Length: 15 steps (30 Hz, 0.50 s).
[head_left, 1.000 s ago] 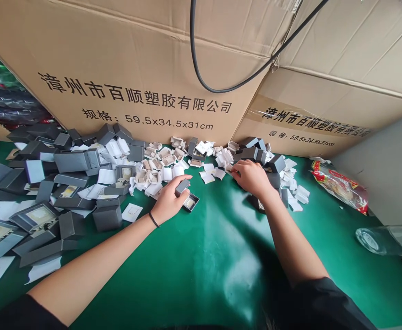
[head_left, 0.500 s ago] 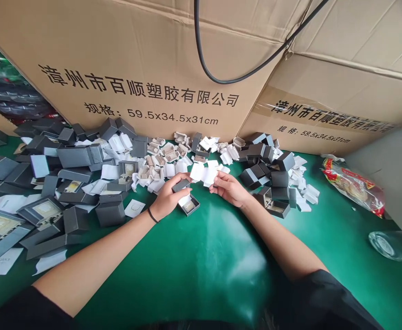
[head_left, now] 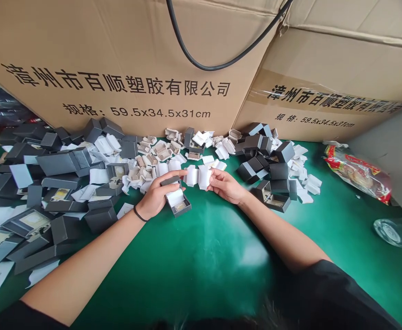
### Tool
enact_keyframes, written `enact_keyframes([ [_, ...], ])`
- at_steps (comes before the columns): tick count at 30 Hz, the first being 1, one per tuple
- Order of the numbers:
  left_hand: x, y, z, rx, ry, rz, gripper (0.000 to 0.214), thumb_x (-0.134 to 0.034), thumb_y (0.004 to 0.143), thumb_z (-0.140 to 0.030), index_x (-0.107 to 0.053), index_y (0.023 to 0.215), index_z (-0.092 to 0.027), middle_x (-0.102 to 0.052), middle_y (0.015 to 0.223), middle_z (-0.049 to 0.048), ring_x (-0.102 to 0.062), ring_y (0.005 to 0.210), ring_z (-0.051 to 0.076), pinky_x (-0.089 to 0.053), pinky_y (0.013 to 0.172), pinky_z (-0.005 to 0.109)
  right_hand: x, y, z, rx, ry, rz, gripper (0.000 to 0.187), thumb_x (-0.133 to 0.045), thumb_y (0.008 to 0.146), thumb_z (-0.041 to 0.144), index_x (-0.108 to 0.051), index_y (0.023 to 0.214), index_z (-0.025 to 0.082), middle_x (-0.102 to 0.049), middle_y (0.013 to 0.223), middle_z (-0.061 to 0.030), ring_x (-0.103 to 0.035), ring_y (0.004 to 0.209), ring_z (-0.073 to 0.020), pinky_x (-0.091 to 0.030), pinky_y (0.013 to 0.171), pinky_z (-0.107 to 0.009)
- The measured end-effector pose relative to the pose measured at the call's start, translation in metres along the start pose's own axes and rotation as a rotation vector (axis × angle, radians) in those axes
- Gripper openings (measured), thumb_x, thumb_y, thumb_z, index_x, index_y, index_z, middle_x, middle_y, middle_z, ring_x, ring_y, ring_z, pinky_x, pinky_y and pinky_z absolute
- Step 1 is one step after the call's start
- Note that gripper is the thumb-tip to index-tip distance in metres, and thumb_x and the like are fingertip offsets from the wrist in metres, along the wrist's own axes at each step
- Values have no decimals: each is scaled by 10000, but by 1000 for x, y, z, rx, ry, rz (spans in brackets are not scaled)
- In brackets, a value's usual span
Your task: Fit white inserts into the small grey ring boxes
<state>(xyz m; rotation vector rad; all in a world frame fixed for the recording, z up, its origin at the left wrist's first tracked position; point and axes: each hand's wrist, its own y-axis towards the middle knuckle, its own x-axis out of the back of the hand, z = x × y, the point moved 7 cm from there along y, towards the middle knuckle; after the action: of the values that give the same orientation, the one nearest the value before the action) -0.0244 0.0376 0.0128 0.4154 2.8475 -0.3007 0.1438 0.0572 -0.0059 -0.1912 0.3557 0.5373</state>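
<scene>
My left hand (head_left: 154,197) is closed around a small dark jewelry box (head_left: 180,209). The box stands open, with a white lining and something pale in its base that is too small to make out. Between thumb and fingers, my right hand (head_left: 225,185) pinches a folded white paper insert (head_left: 204,178). The insert has two raised panels, and its left end comes up against my left fingertips. Behind both hands lie small beige and white box inserts (head_left: 161,150) in a loose heap.
Dark jewelry boxes (head_left: 60,162) and papers are heaped at the left, with another pile of dark boxes (head_left: 278,172) at the right. Large cartons (head_left: 135,55) stand behind, under a hanging black cable (head_left: 214,68). A food packet (head_left: 357,174) and a glass (head_left: 391,233) lie far right.
My left hand has moved slightly left, and the open box in it shows more fully. The white insert has shifted a little left with my right hand. The view has turned slightly.
</scene>
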Motion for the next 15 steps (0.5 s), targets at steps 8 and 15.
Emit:
enact_keyframes([
  [8, 6, 3, 9, 29, -66, 68, 318, -652, 679, -230, -693, 989, -168, -646, 1069, 76, -632, 738, 189, -513, 677, 306, 0, 2, -2, -1, -96, -89, 316, -709, 707, 441, -585, 863, 197, -584, 757, 13, -567, 659, -95, -529, 704, -282],
  [15, 6, 2, 3, 20, -158, -24, 365, -658, 640, -197, -715, 999, -166, -635, 1155, 77, -636, 727, 169, -519, 706, 315, -1, -19, 31, 442, -598, -462, 259, -537, 848, 361, -536, 1081, 248, -551, 1164, -57, -552, 929, -154, -508, 778, -309],
])
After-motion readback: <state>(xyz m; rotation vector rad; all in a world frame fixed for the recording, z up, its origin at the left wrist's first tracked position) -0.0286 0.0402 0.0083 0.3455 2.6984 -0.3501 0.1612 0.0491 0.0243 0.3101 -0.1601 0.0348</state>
